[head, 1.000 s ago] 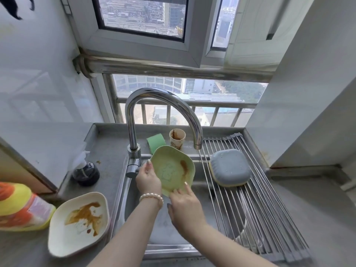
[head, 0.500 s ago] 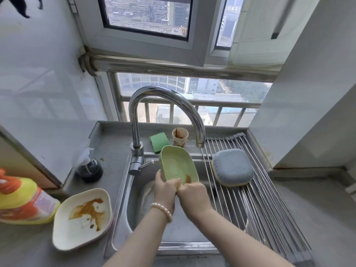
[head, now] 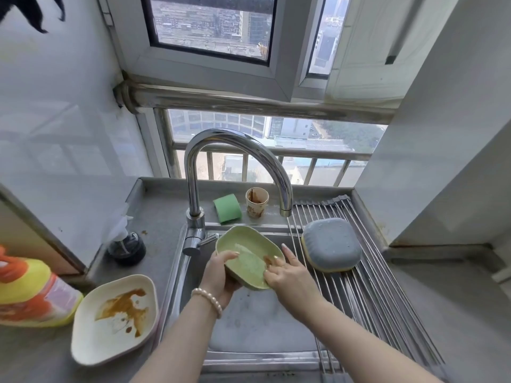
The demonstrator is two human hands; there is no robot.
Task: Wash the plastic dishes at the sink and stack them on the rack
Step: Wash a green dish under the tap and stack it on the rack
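- The green dish is held over the sink, tilted, just below and in front of the faucet spout.
- The left hand grasps the dish from its left edge, thumb curled over the rim and fingers underneath; a bead bracelet sits on that wrist.
- The right hand lies on the dish's right side with fingers fairly straight, their tips pressing on the inner surface beside a brown smear; it does not grip.
- A cream dish smeared with brown sauce lies on the counter left of the sink, just beside the sink edge.
- A yellow and orange bottle lies on its side at the far left, touching or nearly touching the cream dish.
- A dark soap dispenser stands near the left wall behind the cream dish.
- A green sponge and a stained paper cup stand on the ledge behind the sink, between the faucet base and its spout.
- The faucet lever juts out just beside the dish's left rim.
- A roll-up wire rack covers the sink's right part; a grey dish lies face down on it, with a yellow rim showing underneath, just beside the right hand.
- A window with a railing stands behind the sink.
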